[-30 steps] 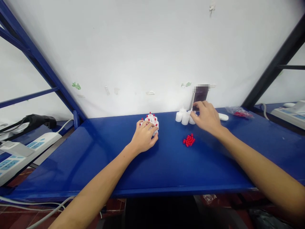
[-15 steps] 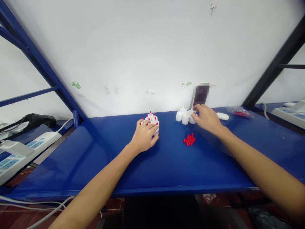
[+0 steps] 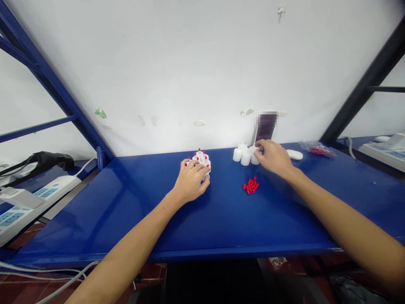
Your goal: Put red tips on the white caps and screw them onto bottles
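A cluster of several small white dropper bottles with red caps (image 3: 205, 159) stands upright on the blue table. My left hand (image 3: 190, 180) is closed over the near side of that cluster, fingers bent around bottles at the front; the palm hides some of them. To the right stands a smaller group of white bottles without caps (image 3: 246, 158), their pointed nozzles up. My right hand (image 3: 274, 158) pinches the nozzle of the rightmost white bottle (image 3: 254, 156) between thumb and fingers, partly covering it. In front of these bottles lies a loose pile of small red caps (image 3: 251, 185).
A phone-like dark panel (image 3: 265, 128) leans on the wall behind my right hand. A white oval object (image 3: 295, 154) and a clear plastic bag with red pieces (image 3: 318, 149) lie further right. A power strip (image 3: 41, 198) lies left of the blue table (image 3: 126, 202).
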### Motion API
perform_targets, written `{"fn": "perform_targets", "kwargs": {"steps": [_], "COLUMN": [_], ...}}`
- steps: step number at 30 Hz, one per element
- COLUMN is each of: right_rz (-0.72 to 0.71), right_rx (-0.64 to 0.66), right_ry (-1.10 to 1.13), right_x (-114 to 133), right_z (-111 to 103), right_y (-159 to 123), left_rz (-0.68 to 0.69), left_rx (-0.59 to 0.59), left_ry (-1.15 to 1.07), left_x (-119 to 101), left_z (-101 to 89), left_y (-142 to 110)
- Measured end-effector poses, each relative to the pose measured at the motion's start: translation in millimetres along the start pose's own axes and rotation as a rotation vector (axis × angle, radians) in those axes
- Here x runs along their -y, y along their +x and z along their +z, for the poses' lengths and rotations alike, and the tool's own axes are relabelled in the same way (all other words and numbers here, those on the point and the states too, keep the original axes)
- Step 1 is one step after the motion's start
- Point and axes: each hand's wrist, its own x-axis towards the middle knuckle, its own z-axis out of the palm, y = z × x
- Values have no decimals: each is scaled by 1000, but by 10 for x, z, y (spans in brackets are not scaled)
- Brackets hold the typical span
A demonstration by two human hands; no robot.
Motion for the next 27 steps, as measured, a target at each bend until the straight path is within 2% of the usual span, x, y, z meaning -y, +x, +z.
{"fn": "perform_targets", "kwargs": {"steps": [10,16,23,27], "right_rz": [-10,46,57,47], "right_rx": [0,38,57,56], "right_ry": [-6,-44,-52,-52], "right_x": [-51,-9,11,19], "right_z": [48,5,-29,-41], "right_y": [29,12,11,7], "left_rz": [29,49,48,59], "left_rx": [6,-27,-51,-106], "left_ry": [63,89,84,59], "left_x": [65,94,84,55], "left_z": [24,54,45,26], "left_y": [1,-4,-6,2]}}
